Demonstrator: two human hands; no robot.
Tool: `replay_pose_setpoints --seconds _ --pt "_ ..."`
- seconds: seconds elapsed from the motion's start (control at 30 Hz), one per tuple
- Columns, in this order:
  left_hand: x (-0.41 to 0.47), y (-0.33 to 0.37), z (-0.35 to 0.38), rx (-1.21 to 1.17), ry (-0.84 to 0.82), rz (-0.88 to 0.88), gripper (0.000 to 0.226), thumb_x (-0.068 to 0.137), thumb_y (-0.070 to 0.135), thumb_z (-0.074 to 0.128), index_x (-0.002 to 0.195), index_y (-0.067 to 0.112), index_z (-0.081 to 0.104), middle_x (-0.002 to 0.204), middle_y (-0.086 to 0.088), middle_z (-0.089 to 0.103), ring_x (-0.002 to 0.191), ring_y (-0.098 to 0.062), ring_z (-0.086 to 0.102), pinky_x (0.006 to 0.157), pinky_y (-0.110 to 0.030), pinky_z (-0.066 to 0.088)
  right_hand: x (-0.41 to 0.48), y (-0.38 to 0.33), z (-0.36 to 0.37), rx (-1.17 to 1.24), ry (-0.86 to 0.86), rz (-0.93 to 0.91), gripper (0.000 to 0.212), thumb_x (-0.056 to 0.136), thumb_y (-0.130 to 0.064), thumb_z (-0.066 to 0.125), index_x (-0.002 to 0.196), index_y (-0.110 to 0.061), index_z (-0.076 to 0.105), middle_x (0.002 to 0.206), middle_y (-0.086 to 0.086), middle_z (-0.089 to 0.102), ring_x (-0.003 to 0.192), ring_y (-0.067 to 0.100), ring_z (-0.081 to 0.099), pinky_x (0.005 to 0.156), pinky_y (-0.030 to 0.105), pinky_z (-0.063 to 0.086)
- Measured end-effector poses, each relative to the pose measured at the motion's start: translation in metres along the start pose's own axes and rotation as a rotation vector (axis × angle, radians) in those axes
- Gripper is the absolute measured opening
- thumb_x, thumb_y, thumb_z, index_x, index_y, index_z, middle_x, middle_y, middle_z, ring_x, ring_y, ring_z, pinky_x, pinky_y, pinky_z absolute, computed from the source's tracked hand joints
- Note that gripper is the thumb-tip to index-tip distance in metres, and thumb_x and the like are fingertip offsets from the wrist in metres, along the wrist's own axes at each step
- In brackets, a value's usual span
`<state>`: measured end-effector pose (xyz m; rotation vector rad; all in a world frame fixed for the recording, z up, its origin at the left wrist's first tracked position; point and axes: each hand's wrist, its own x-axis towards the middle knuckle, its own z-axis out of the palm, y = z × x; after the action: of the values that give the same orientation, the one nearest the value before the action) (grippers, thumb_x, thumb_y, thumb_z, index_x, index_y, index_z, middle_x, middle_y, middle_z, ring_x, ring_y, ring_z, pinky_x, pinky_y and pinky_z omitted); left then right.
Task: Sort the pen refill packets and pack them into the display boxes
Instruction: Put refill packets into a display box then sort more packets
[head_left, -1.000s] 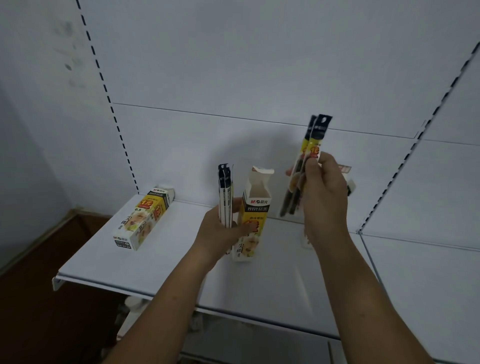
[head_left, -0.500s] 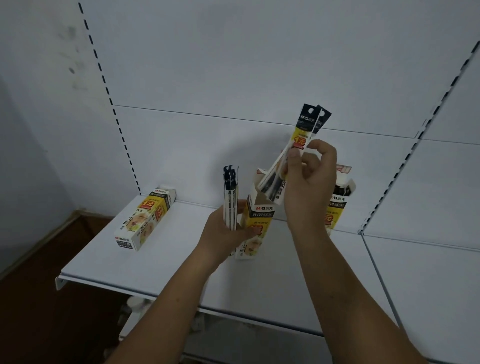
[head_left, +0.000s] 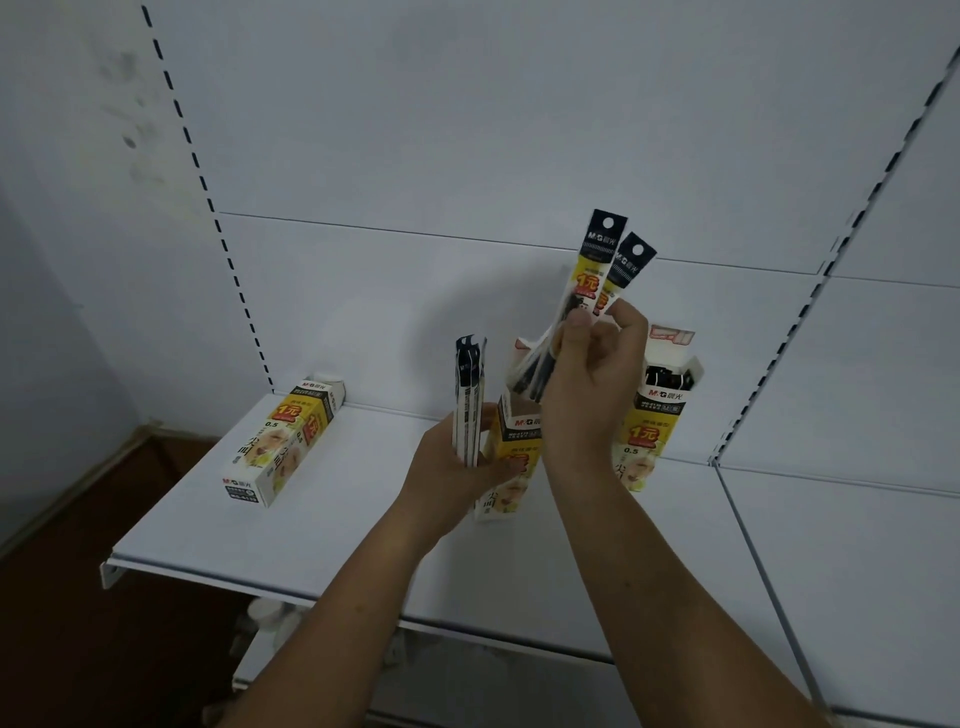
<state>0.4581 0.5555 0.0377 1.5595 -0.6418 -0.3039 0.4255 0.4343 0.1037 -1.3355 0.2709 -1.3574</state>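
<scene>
The right thumb and fingertips (head_left: 577, 318) pinch two pen refill packets (head_left: 597, 270) just below their yellow price bands. The black header cards fan apart toward twelve o'clock, and the clear lower ends slant toward seven o'clock into the open mouth of the middle display box (head_left: 519, 426). The right hand (head_left: 592, 395) is curled above that box, wrist toward six o'clock. At nine o'clock of the box, the left hand (head_left: 447, 467) grips a thin bundle of refill packets (head_left: 467, 395) edge-on and upright, fingers wrapped round its lower part and thumb reaching across to the box's yellow front. At three o'clock of the middle box, partly behind the right hand, stands a second open display box (head_left: 649, 431) with dark packet tops showing in its mouth. Well apart at nine o'clock a third display box (head_left: 285, 441) lies flat on its side. All three rest on a white metal shelf (head_left: 337, 530) against a white back panel (head_left: 467, 130).
</scene>
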Motion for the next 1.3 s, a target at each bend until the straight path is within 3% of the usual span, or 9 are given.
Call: replay_pose_setpoints --seconds 0.4,0.57,0.7,0.83,0.9,1.03,1.13,1.2,1.3 --pt "-0.002 -0.001 -0.003 0.033 -0.025 0.006 0.044 0.086 0.002 0.081 0.113 0.035 0.068 0.088 0.023 0.077 0.075 0.004 0.071 0.062 -0.011 0.053 0.003 0.002 -0.007 0.005 -0.091 0.049 0.02 0.108 -0.023 0.055 0.117 -0.007 0.062 0.079 0.003 0.069 0.073 0.011 0.064 0.069 0.024 0.053" --pt "0.0 -0.002 -0.004 0.046 -0.009 -0.001 0.042 0.085 0.004 0.083 0.111 0.034 0.069 0.087 0.024 0.077 0.073 0.004 0.071 0.06 -0.012 0.053 0.0 0.001 -0.014 0.011 -0.154 0.008 0.012 0.105 -0.019 0.06 0.115 -0.013 0.063 0.081 0.01 0.071 0.076 0.012 0.069 0.07 0.022 0.055" --pt "0.0 -0.003 -0.004 0.044 -0.007 -0.007 0.042 0.085 0.005 0.083 0.115 0.03 0.07 0.09 0.021 0.078 0.075 0.003 0.072 0.062 -0.012 0.053 -0.002 0.003 -0.017 0.013 -0.126 0.027 0.008 0.105 -0.021 0.059 0.11 -0.015 0.063 0.082 0.004 0.072 0.077 0.012 0.069 0.073 0.02 0.053" --pt "-0.001 -0.003 -0.002 0.036 -0.008 -0.006 0.042 0.085 0.004 0.083 0.116 0.03 0.07 0.093 0.018 0.079 0.077 0.002 0.072 0.063 -0.013 0.054 0.0 0.003 -0.015 -0.053 -0.138 0.001 0.007 0.103 -0.026 0.063 0.097 -0.022 0.061 0.084 0.009 0.07 0.076 0.019 0.067 0.064 0.029 0.053" --pt "0.0 -0.002 -0.003 0.043 -0.015 0.001 0.043 0.085 0.006 0.083 0.115 0.032 0.07 0.093 0.019 0.078 0.077 0.002 0.072 0.064 -0.013 0.054 -0.003 0.011 -0.019 -0.201 -0.219 -0.024 0.012 0.1 -0.032 0.067 0.099 -0.021 0.065 0.089 0.0 0.069 0.081 0.021 0.065 0.063 0.036 0.051" --pt "0.0 -0.003 -0.005 0.039 -0.011 -0.003 0.043 0.084 0.003 0.083 0.116 0.028 0.07 0.088 0.021 0.077 0.073 0.005 0.071 0.062 -0.012 0.053 -0.009 0.021 -0.036 -0.324 -0.275 0.016 0.021 0.097 -0.041 0.069 0.114 -0.028 0.068 0.112 -0.011 0.068 0.101 0.005 0.062 0.072 0.019 0.049" --pt "0.0 -0.003 -0.005 0.026 0.002 -0.02 0.042 0.083 0.001 0.083 0.116 0.023 0.069 0.081 0.023 0.076 0.068 0.007 0.069 0.06 -0.01 0.052 -0.003 0.019 -0.051 -0.284 -0.24 0.065 0.018 0.101 -0.035 0.064 0.11 -0.021 0.071 0.106 -0.006 0.071 0.095 0.005 0.065 0.072 0.02 0.051" --pt "0.0 -0.003 -0.005 0.03 0.011 -0.015 0.043 0.084 0.002 0.083 0.111 0.03 0.067 0.078 0.025 0.075 0.066 0.007 0.068 0.059 -0.01 0.051 0.001 0.02 -0.058 -0.319 -0.344 0.097 0.015 0.099 -0.032 0.068 0.111 -0.022 0.071 0.105 -0.009 0.07 0.092 0.005 0.066 0.071 0.018 0.053" --pt "0.002 -0.005 -0.004 0.032 0.016 -0.008 0.048 0.083 0.003 0.084 0.109 0.039 0.066 0.082 0.023 0.076 0.068 0.006 0.069 0.06 -0.012 0.052 0.003 0.021 -0.06 -0.406 -0.547 0.111 0.031 0.092 -0.036 0.076 0.121 -0.029 0.065 0.116 -0.016 0.067 0.094 0.001 0.066 0.072 0.018 0.058"
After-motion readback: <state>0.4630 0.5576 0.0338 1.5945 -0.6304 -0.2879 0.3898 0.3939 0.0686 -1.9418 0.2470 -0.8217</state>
